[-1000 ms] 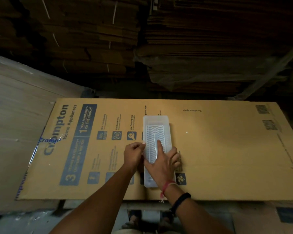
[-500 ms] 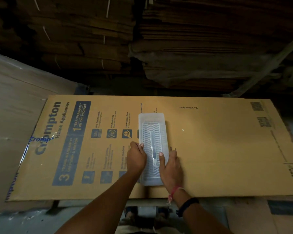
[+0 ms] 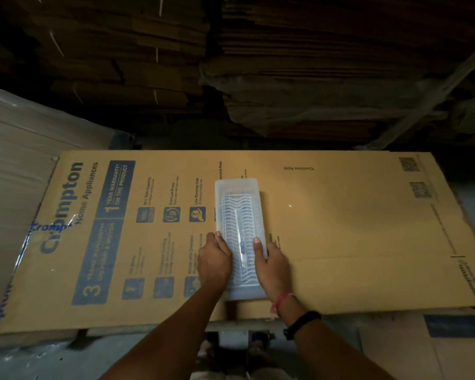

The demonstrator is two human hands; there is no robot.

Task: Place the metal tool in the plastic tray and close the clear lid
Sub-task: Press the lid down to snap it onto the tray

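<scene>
A long translucent plastic tray (image 3: 237, 187) with a ribbed white insert lies lengthwise on the flattened cardboard sheet (image 3: 340, 229). Its clear lid (image 3: 232, 212) lies flat over it. A slim metal tool (image 3: 239, 237) shows through the lid along the tray's middle line. My left hand (image 3: 214, 259) rests against the tray's left side, fingers lying along the edge. My right hand (image 3: 272, 263) holds the right side, with its thumb on top of the lid. Both hands clasp the tray's near half.
The printed cardboard sheet spans the work surface, with its near edge just under my wrists. Stacks of flattened cartons (image 3: 313, 78) rise behind it. A plastic-wrapped pile (image 3: 17, 160) stands at the left. Floor and more cardboard (image 3: 422, 349) lie below.
My right hand has come off the lid's middle, where a finger pressed down, and moved to the tray's right side. The left hand slid down along the left edge.
</scene>
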